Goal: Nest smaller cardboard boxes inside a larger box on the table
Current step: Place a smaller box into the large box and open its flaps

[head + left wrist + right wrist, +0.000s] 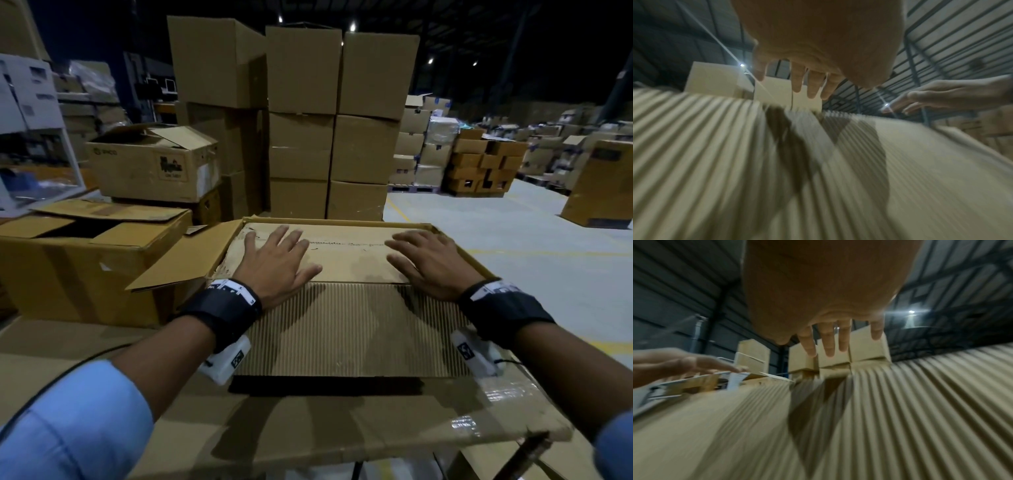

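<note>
A: Start at the bottom of the head view. What is nearest?

B: The worktop (pixel 308 421), covered in flat cardboard with glossy tape at the lower right. Above that, in the middle of the frame, lies a ribbed corrugated sheet (pixel 342 329), its ribs running from near to far.

A: And the hands?

B: Both are at the far edge of that sheet. The left hand (pixel 274 263) sits left of centre and the right hand (pixel 428 263) right of centre, each spread wide and flat, fingers straight, holding nothing. In the wrist views the fingers seem to hover just above the cardboard, so I cannot tell whether they press on it.

A: Where is the thing being nested?

B: Directly under the fingers: a smaller box (pixel 342 257), closed, with a rough seam across its top. It sits inside the larger box (pixel 394 226), whose rim shows along the far edge and whose flap (pixel 185 260) hangs open toward the left.

A: Which relation matters for the next move?

B: The smaller box's long axis runs left to right across the frame, and the hands lie one toward each end, about equally near. I judge a push straight down, even on both sides, would seat it.

A: Beyond that?

B: Tall stacked cartons (pixel 301 120) at top centre.
</note>
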### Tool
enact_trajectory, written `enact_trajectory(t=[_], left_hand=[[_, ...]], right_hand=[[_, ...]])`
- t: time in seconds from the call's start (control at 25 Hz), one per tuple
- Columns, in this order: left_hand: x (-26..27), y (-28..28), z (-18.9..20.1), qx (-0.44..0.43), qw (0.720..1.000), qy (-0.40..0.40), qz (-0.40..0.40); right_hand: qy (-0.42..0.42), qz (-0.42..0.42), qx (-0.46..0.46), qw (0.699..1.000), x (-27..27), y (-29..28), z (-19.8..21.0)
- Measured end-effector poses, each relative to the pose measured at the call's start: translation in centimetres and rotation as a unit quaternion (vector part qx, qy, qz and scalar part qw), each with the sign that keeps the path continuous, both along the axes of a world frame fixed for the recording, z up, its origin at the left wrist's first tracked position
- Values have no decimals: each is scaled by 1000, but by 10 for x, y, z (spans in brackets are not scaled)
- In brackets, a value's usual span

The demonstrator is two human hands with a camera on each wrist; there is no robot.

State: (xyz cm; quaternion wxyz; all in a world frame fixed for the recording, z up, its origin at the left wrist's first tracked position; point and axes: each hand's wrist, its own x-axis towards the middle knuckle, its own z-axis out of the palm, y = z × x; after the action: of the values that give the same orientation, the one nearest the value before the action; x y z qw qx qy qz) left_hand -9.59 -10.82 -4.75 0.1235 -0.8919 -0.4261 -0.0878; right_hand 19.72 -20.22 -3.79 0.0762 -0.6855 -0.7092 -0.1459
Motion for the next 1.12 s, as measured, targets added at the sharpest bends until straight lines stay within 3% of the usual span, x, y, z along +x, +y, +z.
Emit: enact_trajectory(t=[0.16,0.32,0.56,0.72,1.12], left_hand=[[14,8,47,45,999,14,-23],[16,37,68,45,996,69,-34],[17,89,34,-39,979,197,-31],[28,120,23,-117,966,229,-31],[38,125,25,-166,944,283,-36]], right_hand=[[-53,58,7,997,-10,29,40],[-110,48,-47,992,-16,64,60],[-181,55,-188,964,-26,99,35],[-212,31,-277,937,-27,134,21],[-186,78,-321,925,-18,158,17]])
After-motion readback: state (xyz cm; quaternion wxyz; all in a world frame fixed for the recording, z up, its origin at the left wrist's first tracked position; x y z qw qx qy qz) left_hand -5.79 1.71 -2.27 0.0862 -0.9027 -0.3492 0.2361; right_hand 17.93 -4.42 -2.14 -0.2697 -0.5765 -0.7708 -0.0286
